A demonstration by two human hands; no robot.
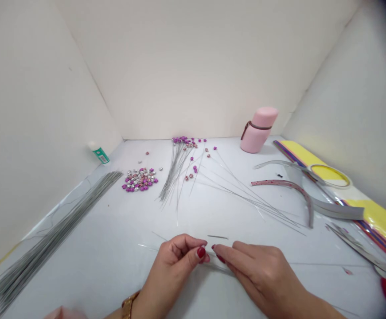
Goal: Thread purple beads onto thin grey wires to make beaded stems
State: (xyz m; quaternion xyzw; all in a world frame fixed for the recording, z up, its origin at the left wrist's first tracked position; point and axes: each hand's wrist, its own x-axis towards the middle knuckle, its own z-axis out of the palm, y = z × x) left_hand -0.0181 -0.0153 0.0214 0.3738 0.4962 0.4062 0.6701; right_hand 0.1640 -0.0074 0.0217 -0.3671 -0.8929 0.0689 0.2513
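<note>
My two hands work over a pale table (119, 235), nearer me than the pile of small star-shaped beads (139, 180) and to its right. My left hand (181, 261) has thumb and forefinger pressed together; I cannot tell what lies between them. My right hand (262, 270) has its fingers extended and close together; I cannot tell whether it grips anything. Thin wires (221, 269), also nearer me than the pile, run by my fingertips. Left of the pile lies a bundle of bare wires (60, 235); right of it, wires tipped with stars (176, 170). I judge this step to be fingertip work on a wire; the next move seems to call for a steady pinch.
</note>
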